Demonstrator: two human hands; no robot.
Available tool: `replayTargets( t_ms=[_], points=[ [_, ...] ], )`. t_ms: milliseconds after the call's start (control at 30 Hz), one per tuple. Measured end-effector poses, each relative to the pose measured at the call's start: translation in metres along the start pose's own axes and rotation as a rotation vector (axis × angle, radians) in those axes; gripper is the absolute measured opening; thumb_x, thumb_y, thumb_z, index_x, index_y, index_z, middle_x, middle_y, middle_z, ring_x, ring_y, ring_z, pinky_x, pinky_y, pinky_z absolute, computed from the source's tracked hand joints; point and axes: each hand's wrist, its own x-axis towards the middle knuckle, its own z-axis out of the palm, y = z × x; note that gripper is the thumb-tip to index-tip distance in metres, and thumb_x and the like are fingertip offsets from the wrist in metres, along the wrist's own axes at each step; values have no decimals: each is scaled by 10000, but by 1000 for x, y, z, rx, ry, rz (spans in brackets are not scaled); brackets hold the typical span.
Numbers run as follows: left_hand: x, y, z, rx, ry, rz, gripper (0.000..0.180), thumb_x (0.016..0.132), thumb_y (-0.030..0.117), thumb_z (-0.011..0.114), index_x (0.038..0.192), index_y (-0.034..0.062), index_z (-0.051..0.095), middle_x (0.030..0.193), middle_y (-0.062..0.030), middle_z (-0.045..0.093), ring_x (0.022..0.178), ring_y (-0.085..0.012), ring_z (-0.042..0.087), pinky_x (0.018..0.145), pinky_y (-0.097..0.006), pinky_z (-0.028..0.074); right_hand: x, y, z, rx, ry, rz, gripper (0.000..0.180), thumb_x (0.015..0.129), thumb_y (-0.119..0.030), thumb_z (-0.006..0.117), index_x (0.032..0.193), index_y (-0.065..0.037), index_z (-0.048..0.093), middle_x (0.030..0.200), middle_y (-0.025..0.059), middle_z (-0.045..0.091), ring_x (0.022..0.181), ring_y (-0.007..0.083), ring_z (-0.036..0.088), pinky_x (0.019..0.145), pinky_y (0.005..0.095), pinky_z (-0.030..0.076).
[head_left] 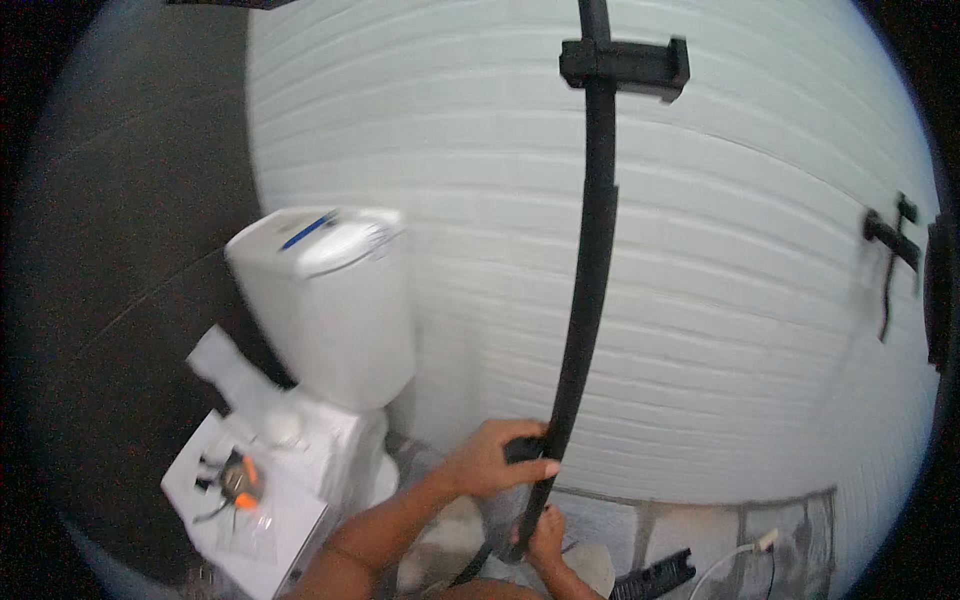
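A long black rail rises from low in front of me to above the top of the view, before a white ridged wall. Near its top is a black block-shaped bracket. My left hand is closed round the rail's lower part, beside a short black knob-like piece that sticks out to the left. Lower down, my right hand wraps the rail near its bottom end; its fingers are partly hidden behind it.
On the left stands a white toilet with a blue pen on its cistern. A white sheet bears an orange-and-black tool and a clear bag. A black slotted piece and a white cable lie lower right; a black wall fixture is far right.
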Motion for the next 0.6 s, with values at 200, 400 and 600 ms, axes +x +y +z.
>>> replayTargets(
  t_ms=[200,400,600],
  points=[
    [18,20,56,-92,-212,-10,354,837,227,802,1111,23,711,1003,-103,733,953,-167,679,903,-316,519,-36,-9,-29,713,-186,390,329,1019,-336,486,852,-53,511,528,83,522,404,196,487,391,329,372],
    [64,27,94,-348,-470,-10,342,860,173,768,1128,-24,688,1030,-120,727,958,-181,671,893,-322,522,-39,0,-57,947,-424,541,331,1016,-346,499,841,-66,517,514,70,512,390,184,472,380,320,350],
    [98,35,117,-376,-742,-36,544,791,166,809,1255,-38,612,1132,-164,711,1035,-228,678,938,-357,518,-48,1,-59,1140,-763,537,333,1012,-357,511,829,-79,523,500,58,503,377,172,456,369,310,327]
  ],
)
